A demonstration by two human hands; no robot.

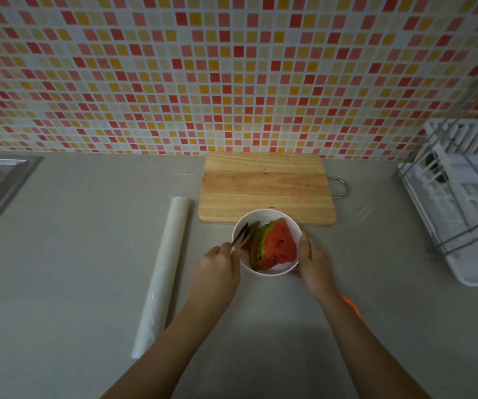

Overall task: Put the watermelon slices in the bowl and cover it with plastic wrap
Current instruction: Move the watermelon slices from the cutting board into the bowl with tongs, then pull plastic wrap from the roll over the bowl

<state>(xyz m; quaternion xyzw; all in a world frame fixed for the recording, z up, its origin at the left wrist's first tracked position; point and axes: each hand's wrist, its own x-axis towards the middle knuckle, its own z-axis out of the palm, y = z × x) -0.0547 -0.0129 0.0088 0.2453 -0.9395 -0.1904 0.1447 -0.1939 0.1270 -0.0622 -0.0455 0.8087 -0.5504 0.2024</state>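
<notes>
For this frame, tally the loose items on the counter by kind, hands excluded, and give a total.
Bowl, white, holding watermelon slices (count unclear): 1
Metal utensil in the left hand: 1
Plastic wrap roll: 1
Wooden cutting board: 1
Dish rack: 1
Total: 5

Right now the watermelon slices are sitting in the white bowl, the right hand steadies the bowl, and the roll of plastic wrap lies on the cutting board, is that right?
Not quite. The head view shows the roll of plastic wrap lying on the counter, left of the cutting board, not on it. The rest holds: the watermelon slices sit in the white bowl, and the right hand steadies the bowl.
</notes>
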